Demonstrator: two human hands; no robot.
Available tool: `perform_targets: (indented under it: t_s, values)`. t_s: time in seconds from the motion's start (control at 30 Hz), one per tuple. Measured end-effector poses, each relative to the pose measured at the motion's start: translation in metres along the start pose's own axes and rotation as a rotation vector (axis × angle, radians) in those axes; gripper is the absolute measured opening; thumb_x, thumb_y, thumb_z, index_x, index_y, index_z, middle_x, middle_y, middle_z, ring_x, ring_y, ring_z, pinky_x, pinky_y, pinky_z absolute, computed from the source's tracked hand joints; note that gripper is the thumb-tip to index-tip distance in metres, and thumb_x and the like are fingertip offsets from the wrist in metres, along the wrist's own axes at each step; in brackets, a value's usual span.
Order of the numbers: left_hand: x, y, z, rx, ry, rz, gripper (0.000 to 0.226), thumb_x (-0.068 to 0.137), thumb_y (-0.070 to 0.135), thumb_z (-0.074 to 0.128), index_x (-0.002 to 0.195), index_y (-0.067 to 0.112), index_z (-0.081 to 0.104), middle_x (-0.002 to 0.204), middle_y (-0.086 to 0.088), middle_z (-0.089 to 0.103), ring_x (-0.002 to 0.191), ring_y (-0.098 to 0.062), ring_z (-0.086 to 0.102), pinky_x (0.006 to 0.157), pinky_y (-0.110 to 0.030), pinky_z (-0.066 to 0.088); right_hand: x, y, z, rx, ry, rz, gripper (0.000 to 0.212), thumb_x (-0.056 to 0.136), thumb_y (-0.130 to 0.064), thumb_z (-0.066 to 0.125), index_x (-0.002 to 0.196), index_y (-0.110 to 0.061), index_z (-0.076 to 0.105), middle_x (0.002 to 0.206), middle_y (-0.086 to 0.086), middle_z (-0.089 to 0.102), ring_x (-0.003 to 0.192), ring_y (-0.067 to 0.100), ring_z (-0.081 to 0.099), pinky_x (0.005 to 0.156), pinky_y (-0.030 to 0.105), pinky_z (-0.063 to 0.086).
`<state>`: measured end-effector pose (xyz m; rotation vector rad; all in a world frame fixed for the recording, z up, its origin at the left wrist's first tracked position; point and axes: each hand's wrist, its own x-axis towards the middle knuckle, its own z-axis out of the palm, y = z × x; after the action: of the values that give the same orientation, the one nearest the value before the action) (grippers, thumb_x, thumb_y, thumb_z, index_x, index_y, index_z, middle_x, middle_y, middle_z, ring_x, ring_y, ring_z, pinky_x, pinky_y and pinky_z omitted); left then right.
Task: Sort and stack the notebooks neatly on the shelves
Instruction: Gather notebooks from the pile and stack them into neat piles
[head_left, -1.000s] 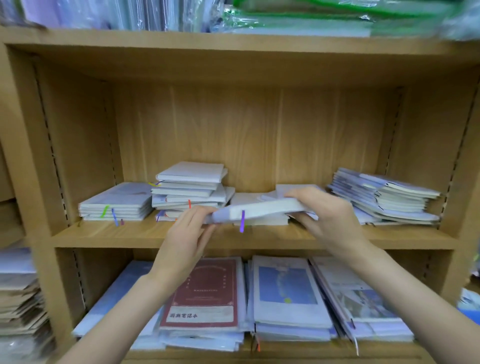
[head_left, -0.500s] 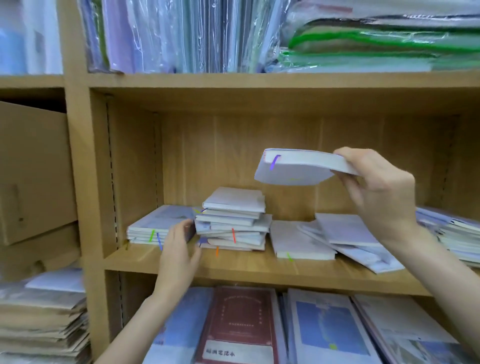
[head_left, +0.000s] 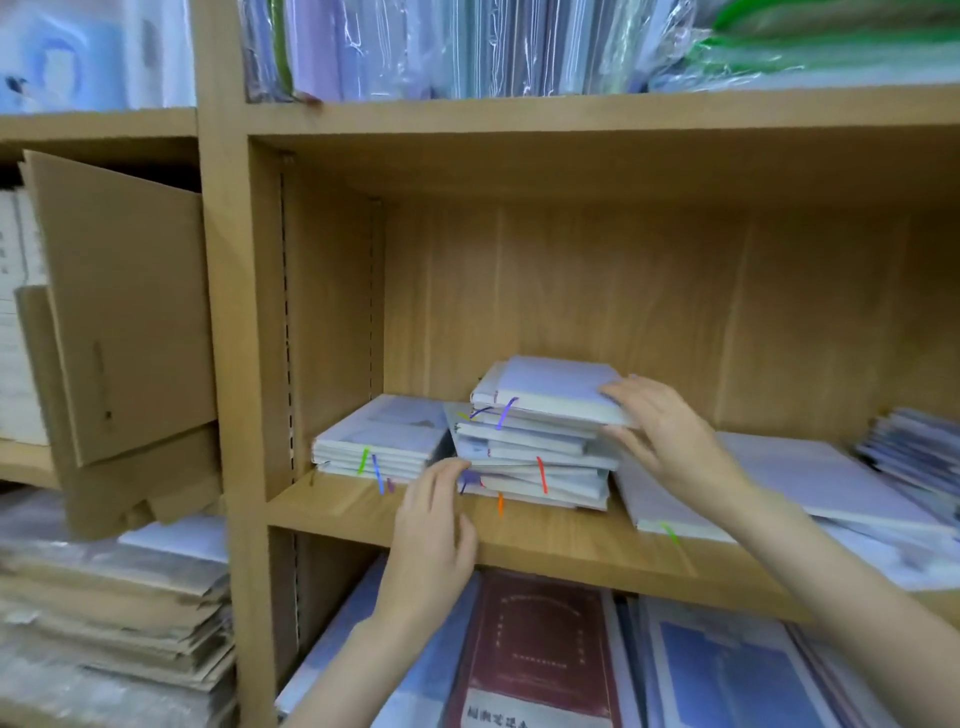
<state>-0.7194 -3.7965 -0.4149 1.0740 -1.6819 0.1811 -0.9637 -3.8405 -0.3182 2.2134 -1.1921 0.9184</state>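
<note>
**A:** Where is the notebook being sorted?

**B:** A pale lilac notebook with a purple ribbon marker lies flat on top of an uneven stack of similar white and lilac notebooks. The stack stands on the middle wooden shelf board, left of centre and near its front edge.

**A:** And the hands?

**B:** The right hand rests at the stack's right side. Its fingers are spread; the upper ones lie on the top notebook's right front corner, the lower ones against the stack's right edge. The left hand reaches up from below the shelf's front edge. Its fingertips, loosely together, touch the stack's lower left corner; I cannot tell whether they pinch anything.

**A:** What else is there?

**B:** A lower, tidy pile of pale notebooks sits just beside the stack, towards the shelf's left end. A flat white notebook with a green ribbon lies to the right. A dark red book lies on the shelf below.
</note>
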Motion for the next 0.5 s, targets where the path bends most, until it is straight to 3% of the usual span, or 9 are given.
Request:
perform_targets:
  t_s: [0.1,0.23,0.3,0.4,0.5]
  values:
    - [-0.003,0.011,0.013,0.007,-0.053,0.059,0.046,0.083,0.017,0.034,0.128,0.025,0.035,0.123,0.008,0.045,0.116,-0.007,0.04,0.1,-0.013,0.024,-0.015,0.009,-0.016,0.109,0.013,0.131,0.043,0.09,-0.024,0.06,0.128,-0.004,0.053,0.132,0.014,0.053,0.125,0.032,0.045,0.102,0.031,0.029]
    - [0.003,0.03,0.036,0.0,-0.124,0.156,0.046,0.082,0.014,0.035,0.128,0.016,0.041,0.124,-0.002,0.052,0.116,-0.013,0.042,0.099,-0.025,0.031,-0.051,0.05,-0.034,0.055,-0.091,0.338,0.043,0.091,-0.023,0.058,0.13,-0.005,0.05,0.142,0.016,0.04,0.132,0.034,0.034,0.106,0.037,0.025]
    - [0.008,0.044,0.051,-0.024,-0.158,0.163,0.047,0.081,0.015,0.035,0.126,0.01,0.047,0.122,-0.005,0.054,0.115,-0.014,0.042,0.098,-0.026,0.031,-0.067,0.079,-0.047,-0.039,-0.219,0.502,0.051,0.091,-0.036,0.056,0.132,-0.008,0.048,0.148,0.018,0.03,0.135,0.036,0.027,0.108,0.043,0.024]
    - [0.017,0.071,0.077,-0.06,-0.216,0.222,0.046,0.079,0.015,0.036,0.123,0.01,0.048,0.117,-0.006,0.056,0.107,-0.014,0.043,0.095,-0.022,0.031,-0.096,0.122,-0.071,-0.121,-0.389,0.751,0.078,0.076,-0.071,0.051,0.137,-0.021,0.043,0.147,0.014,0.031,0.135,0.036,0.028,0.108,0.048,0.028]
    - [0.026,0.093,0.104,-0.048,-0.329,0.324,0.044,0.082,0.012,0.041,0.126,0.013,0.046,0.121,-0.003,0.052,0.112,-0.013,0.041,0.096,-0.019,0.028,-0.124,0.146,-0.086,0.055,-0.535,0.846,0.114,0.05,-0.095,0.04,0.144,-0.031,0.031,0.142,0.002,0.039,0.128,0.023,0.04,0.104,0.038,0.035]
